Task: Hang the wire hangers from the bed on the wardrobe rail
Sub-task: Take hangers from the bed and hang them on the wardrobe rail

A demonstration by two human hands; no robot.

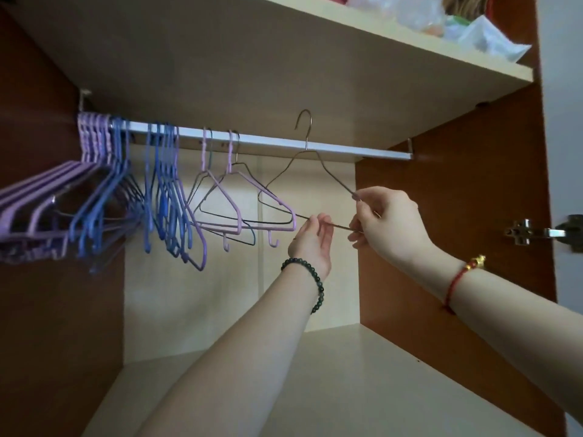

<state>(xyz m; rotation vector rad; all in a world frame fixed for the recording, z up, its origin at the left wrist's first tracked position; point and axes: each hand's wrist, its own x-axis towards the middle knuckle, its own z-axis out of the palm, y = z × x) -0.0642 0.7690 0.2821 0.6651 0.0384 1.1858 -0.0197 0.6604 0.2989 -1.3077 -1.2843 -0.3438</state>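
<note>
Wire hanger (307,138), bare grey metal, is held up in the open wardrobe, just right of the middle of the white rail (277,142). Its neck crosses the rail and its hook stands clear above it, so it is not yet hung. Whether the hook sits in front of or behind the rail I cannot tell.

Judging by how things lie, the task is well along. At least two thin wire hangers (237,152) already hang near the middle of the rail, paired with lilac ones. The bed is out of view, so how many are left to fetch cannot be told. What remains for this one is to bring the hook over the rail, lower it and let go.

The right hand (391,222) has the firmer grip. Thumb and forefinger pinch the hanger's right corner, and the lower fingers curl about the end of the bottom bar. The left hand (312,244) is turned palm up, and its grip is a light fingertip pinch on the bottom bar, the other fingers loosely bent.

Further left, blue hangers (164,171) and purple hangers (91,137) crowd the rail's far end. Above is a shelf (410,42) with bags on it. A dark bead bracelet (310,275) is on the left wrist and a red cord (456,280) on the right.
</note>
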